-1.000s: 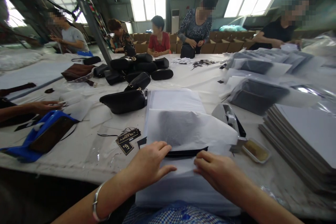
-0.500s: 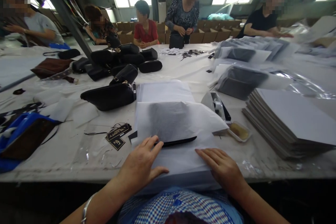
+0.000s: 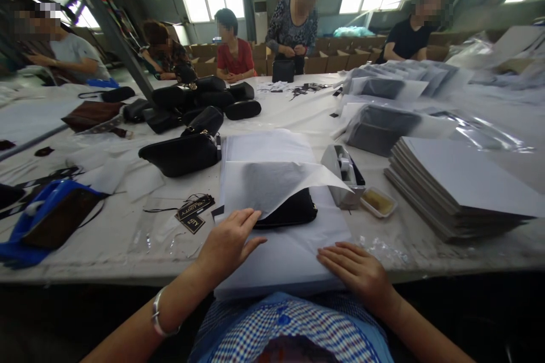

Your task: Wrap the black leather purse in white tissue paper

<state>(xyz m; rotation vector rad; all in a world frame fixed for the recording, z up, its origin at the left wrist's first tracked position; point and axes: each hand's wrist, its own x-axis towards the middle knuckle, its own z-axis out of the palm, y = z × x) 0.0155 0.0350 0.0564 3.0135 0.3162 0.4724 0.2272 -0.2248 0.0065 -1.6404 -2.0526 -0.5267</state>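
Note:
Before me a black bag (image 3: 293,210) lies on a stack of white tissue paper (image 3: 281,258). A translucent sheet (image 3: 272,181) is folded over most of it, its right corner lifted so the bag's lower right part shows. My left hand (image 3: 230,241) rests at the sheet's lower left edge, fingers stretched out and thumb apart. My right hand (image 3: 360,272) lies flat on the right side of the paper stack, fingers extended. Left of the stack lie black hang tags (image 3: 193,212) with gold lettering and another black bag (image 3: 181,156).
A tape dispenser (image 3: 343,173) and a small dish (image 3: 378,202) stand to the right, beside a tall stack of grey-white boards (image 3: 460,187). Wrapped bags (image 3: 383,127) lie behind them. Black bags (image 3: 208,93) are heaped at back left; a blue tape dispenser (image 3: 46,210) sits left. Several people work across the table.
The sheet's right corner has lifted and more of the black bag now shows. My left hand has shifted slightly up and left; my right hand stays on the paper. The view has tilted a little.

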